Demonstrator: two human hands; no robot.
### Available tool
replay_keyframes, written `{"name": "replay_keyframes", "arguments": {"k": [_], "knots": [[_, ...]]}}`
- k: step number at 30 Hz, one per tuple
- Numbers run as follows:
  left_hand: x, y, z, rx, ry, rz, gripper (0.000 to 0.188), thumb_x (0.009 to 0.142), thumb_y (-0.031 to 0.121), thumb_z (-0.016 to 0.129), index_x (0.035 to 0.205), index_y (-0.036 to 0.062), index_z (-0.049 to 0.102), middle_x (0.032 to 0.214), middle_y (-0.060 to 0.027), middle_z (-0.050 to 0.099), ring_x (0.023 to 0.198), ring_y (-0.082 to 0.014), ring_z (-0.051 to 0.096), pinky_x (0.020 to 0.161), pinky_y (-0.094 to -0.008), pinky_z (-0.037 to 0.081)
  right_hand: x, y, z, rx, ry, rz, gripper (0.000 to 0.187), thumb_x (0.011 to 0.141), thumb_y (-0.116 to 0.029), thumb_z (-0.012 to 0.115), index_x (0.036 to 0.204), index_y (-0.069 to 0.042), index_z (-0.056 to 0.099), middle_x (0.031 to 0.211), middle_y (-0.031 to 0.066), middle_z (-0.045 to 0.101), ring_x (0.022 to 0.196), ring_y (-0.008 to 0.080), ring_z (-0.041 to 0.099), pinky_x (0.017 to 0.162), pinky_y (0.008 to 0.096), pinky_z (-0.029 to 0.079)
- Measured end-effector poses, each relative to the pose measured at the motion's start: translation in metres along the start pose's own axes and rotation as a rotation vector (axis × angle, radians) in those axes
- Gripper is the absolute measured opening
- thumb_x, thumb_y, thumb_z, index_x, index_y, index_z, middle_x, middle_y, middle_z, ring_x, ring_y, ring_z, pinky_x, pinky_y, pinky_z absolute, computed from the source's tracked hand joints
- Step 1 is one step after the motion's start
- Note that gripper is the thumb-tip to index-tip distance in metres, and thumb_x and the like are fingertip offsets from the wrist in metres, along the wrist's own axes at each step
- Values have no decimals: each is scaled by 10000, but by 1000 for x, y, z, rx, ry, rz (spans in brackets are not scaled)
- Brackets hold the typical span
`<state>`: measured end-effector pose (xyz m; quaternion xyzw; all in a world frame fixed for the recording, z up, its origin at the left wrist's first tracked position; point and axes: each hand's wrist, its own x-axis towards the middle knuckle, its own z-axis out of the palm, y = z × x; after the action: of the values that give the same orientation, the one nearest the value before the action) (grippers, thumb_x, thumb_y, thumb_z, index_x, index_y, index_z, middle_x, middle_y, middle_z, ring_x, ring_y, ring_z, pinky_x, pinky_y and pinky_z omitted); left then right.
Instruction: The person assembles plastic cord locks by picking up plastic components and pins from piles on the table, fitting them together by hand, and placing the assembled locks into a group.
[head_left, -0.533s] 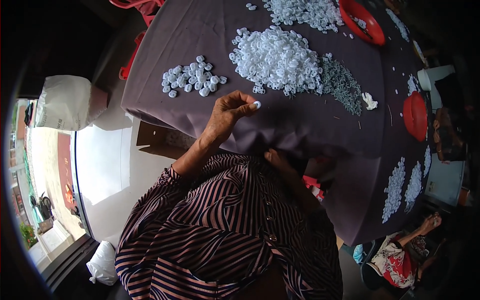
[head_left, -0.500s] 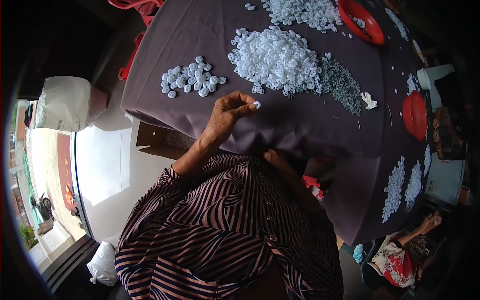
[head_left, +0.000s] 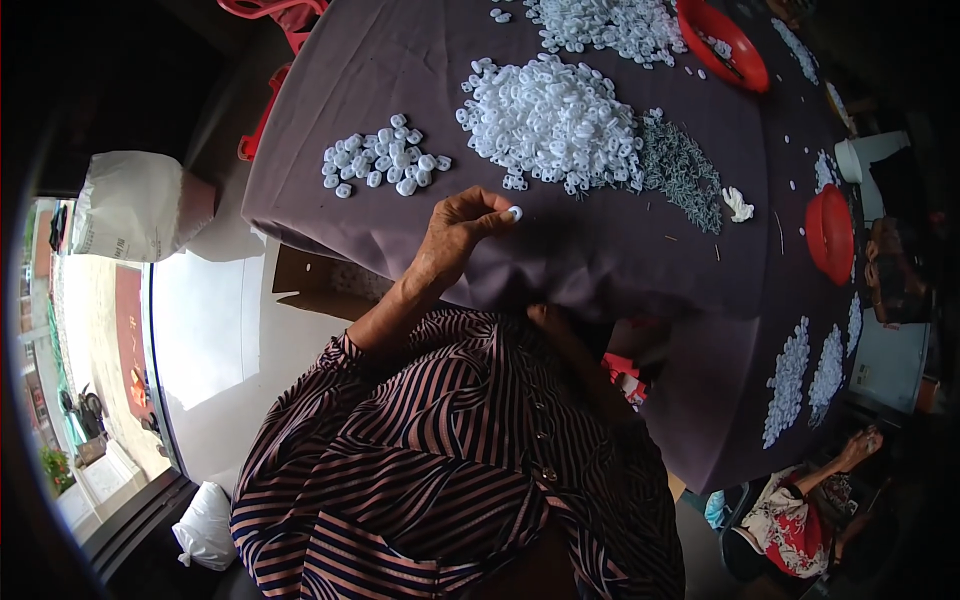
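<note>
Sitting at the tip of the grip: one small white piece (head_left: 516,213), pinched between thumb and finger of the left hand (head_left: 465,218), above the dark tablecloth (head_left: 600,240). Just beyond the grip lies a large heap of white pieces (head_left: 550,120); beyond and left, a smaller cluster of white pieces (head_left: 375,155). Right of the grip: a heap of thin grey bits (head_left: 683,170), then a crumpled white scrap (head_left: 738,204). Bodyward, slightly right: right hand (head_left: 541,318) by the table edge, its grip too shadowed to read.
</note>
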<state>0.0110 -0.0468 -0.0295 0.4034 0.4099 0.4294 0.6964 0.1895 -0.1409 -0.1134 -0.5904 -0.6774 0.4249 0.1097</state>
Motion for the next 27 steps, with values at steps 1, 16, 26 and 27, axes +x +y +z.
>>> {"name": "replay_keyframes", "arguments": {"k": [1, 16, 26, 27], "knots": [[0, 0, 0, -8, 1, -4, 57, 681, 70, 528, 700, 27, 495, 633, 1, 496, 589, -57, 435, 575, -177, 345, 1, -1, 0, 0, 1, -10, 115, 696, -133, 412, 671, -22, 428, 607, 108, 452, 529, 214, 458, 476, 286, 361], [40, 4, -28, 10, -13, 40, 72, 684, 87, 531, 701, 27, 496, 629, -2, 492, 591, -59, 433, 578, -180, 348, 32, -15, -3, 0, 3, -162, 156, 706, -157, 404, 636, -18, 422, 553, 88, 429, 498, 186, 436, 490, 262, 346], [68, 8, -71, -68, 0, 25, 78, 686, 89, 528, 708, 21, 497, 629, -8, 493, 590, -67, 434, 577, -186, 348, 102, -89, -72, 271, 536, -199, 67, 700, -49, 480, 739, 1, 460, 577, 22, 443, 481, 63, 399, 436, 190, 342], [70, 10, -72, -83, -23, 26, 84, 685, 92, 530, 713, 20, 497, 636, -14, 498, 595, -71, 439, 578, -189, 353, 112, -93, -77, 373, 625, -107, 74, 696, -52, 489, 739, 2, 463, 582, 17, 452, 475, 55, 398, 424, 179, 341]]}}
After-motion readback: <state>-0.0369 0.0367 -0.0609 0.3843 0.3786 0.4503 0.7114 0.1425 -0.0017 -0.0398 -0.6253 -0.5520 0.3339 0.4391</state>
